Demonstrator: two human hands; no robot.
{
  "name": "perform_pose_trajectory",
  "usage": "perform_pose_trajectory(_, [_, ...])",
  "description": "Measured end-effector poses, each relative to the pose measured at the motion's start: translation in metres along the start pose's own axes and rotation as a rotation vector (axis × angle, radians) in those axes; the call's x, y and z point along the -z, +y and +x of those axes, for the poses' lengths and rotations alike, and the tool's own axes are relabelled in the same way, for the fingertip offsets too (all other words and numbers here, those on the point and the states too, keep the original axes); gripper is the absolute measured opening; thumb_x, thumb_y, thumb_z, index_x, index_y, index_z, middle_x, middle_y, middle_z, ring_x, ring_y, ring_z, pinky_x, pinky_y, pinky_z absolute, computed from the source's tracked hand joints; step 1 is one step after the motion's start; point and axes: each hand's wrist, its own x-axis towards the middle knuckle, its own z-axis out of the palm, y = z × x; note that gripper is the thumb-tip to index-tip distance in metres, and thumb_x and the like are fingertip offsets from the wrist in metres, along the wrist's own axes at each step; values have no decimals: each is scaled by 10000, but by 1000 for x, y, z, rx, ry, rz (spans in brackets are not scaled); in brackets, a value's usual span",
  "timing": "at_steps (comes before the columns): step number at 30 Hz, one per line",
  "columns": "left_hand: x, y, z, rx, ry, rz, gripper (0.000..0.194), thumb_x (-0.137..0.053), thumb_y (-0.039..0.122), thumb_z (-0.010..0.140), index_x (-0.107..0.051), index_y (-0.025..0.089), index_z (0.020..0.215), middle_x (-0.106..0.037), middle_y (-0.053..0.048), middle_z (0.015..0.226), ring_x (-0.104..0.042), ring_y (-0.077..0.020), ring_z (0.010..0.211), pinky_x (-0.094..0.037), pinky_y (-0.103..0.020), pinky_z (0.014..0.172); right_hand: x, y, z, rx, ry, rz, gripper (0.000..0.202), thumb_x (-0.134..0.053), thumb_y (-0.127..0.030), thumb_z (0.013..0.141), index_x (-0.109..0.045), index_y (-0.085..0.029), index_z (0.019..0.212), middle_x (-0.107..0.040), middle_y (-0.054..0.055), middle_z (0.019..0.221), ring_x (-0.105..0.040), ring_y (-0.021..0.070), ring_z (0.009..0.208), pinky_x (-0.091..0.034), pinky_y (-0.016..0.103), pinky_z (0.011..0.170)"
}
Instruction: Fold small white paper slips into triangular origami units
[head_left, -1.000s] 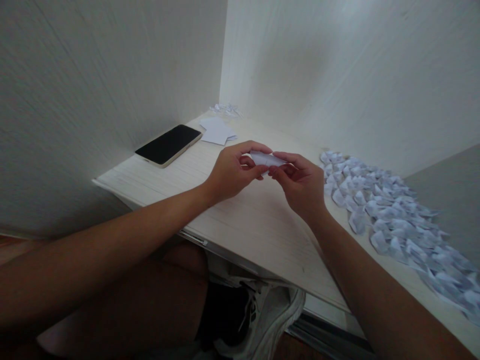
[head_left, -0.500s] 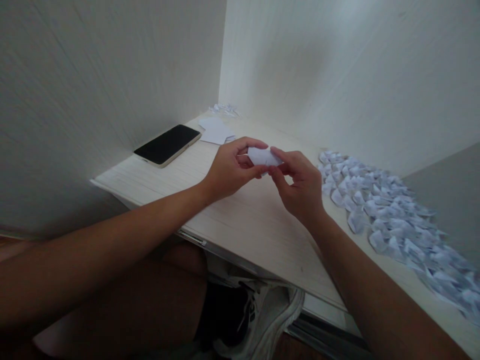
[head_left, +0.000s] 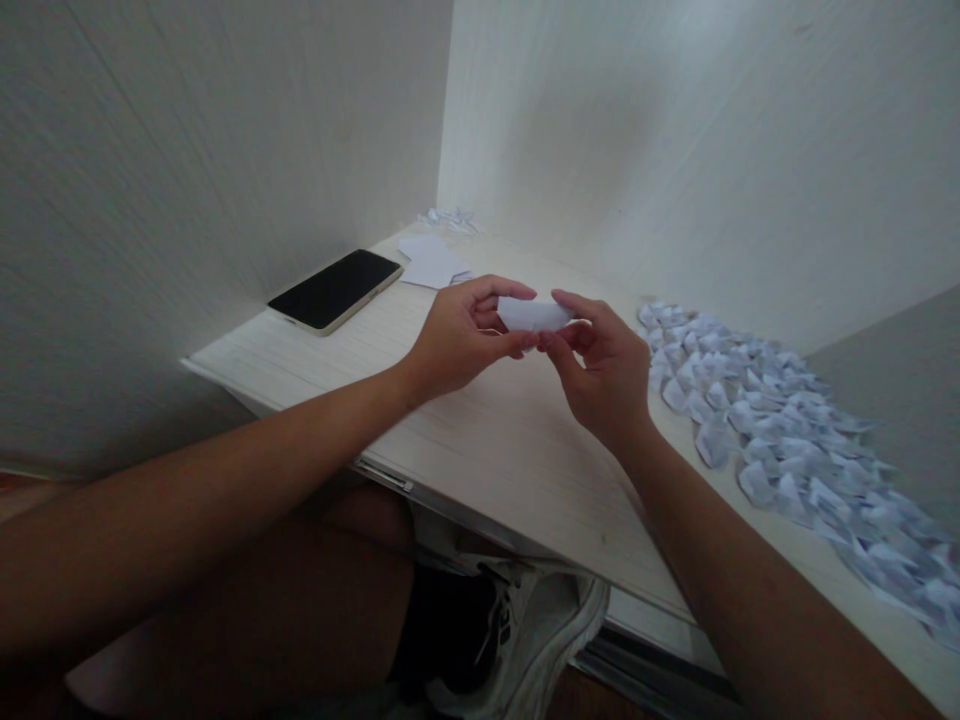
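Between both hands, above the table, is a small folded piece of white paper (head_left: pixel 531 315). My left hand (head_left: pixel 466 330) grips its left end, fingers behind and thumb along the lower edge. At the right end, my right hand (head_left: pixel 600 360) pinches the paper's lower edge with the thumb, its index finger resting near the upper right corner. Part of the paper is hidden by the fingertips, so its exact fold cannot be made out.
A phone (head_left: pixel 335 290) lies by the left wall, beside flat white paper sheets (head_left: pixel 431 262). Small paper scraps (head_left: pixel 450 220) sit in the back corner. Many folded paper pieces (head_left: pixel 780 420) spread along the right side of the white table (head_left: pixel 480 440). Below the table edge is a shoe (head_left: pixel 555 620).
My right index finger has shifted right along the paper's top edge, away from the left fingertips. The left hand has barely moved and both hands still hold the paper.
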Motion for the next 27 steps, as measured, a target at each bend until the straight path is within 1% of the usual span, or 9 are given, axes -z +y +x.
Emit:
perform_pose_trajectory(6, [0, 0, 1, 20, -2, -2, 522, -952, 286, 734, -697, 135, 1163, -790, -47, 901, -792, -173, 776, -691, -294, 735, 0, 1, 0, -15, -3, 44, 334, -749, -347, 948, -719, -301, 1278, -681, 16, 967, -713, 174, 773, -631, 373, 773])
perform_pose_trajectory(9, [0, 0, 0, 14, -5, -13, 508, -950, 275, 736, -694, 129, 1150, -793, -50, 887, -794, -174, 765, -692, -302, 747, 0, -1, 0, -13, 12, 60, 273, -753, -308, 933, -730, -289, 1204, -687, 24, 1017, -718, 166, 767, -617, 361, 735])
perform_pose_trajectory(11, [0, 0, 0, 10, 4, -27, 478, -933, 250, 751, -688, 128, 1142, -795, -53, 899, -793, -170, 758, -690, -295, 736, -1, -2, 0, -30, 20, 79, 230, -767, -299, 918, -726, -281, 1144, -700, 19, 975, -726, 172, 756, -610, 360, 720])
perform_pose_trajectory(15, [-1, 0, 0, -6, 16, 14, 456, -893, 196, 786, -682, 150, 1188, -786, -38, 913, -792, -163, 771, -681, -266, 704, -2, -3, 1, -91, 13, 148, 198, -810, -352, 891, -719, -273, 1048, -726, -1, 858, -733, 179, 738, -613, 361, 720])
perform_pose_trajectory(18, [-1, 0, 0, -39, 17, 70, 466, -879, 193, 807, -698, 176, 1236, -781, -29, 943, -784, -158, 761, -685, -273, 704, -3, -4, 3, -150, -18, 225, 203, -834, -401, 871, -755, -260, 994, -765, 8, 888, -736, 170, 738, -625, 357, 716])
perform_pose_trajectory(20, [-1, 1, -1, -52, 20, 81, 406, -879, 216, 810, -736, 172, 1187, -791, -39, 968, -783, -161, 759, -693, -290, 716, -2, -4, 4, -189, -46, 267, 198, -838, -413, 864, -790, -254, 972, -787, 13, 900, -737, 166, 731, -640, 362, 721])
perform_pose_trajectory(23, [-2, 3, -1, -59, 25, 72, 263, -888, 246, 794, -785, 144, 1013, -811, -62, 943, -783, -171, 744, -695, -310, 718, -1, -4, 6, -232, -66, 310, 138, -838, -359, 848, -831, -255, 939, -799, 9, 854, -736, 162, 713, -650, 362, 724])
perform_pose_trajectory(25, [-2, 4, -1, -28, 31, 60, 222, -891, 238, 780, -792, 131, 948, -813, -65, 868, -784, -180, 716, -694, -326, 710, 0, -4, 6, -249, -72, 333, 123, -839, -307, 826, -845, -253, 936, -804, 7, 834, -737, 158, 710, -649, 358, 728])
perform_pose_trajectory(27, [-2, 5, -1, 30, 38, 44, 213, -887, 227, 781, -796, 127, 945, -804, -57, 789, -786, -191, 697, -698, -360, 718, 1, -4, 5, -266, -86, 347, 163, -843, -276, 797, -850, -250, 958, -811, 9, 839, -742, 161, 730, -648, 360, 742])
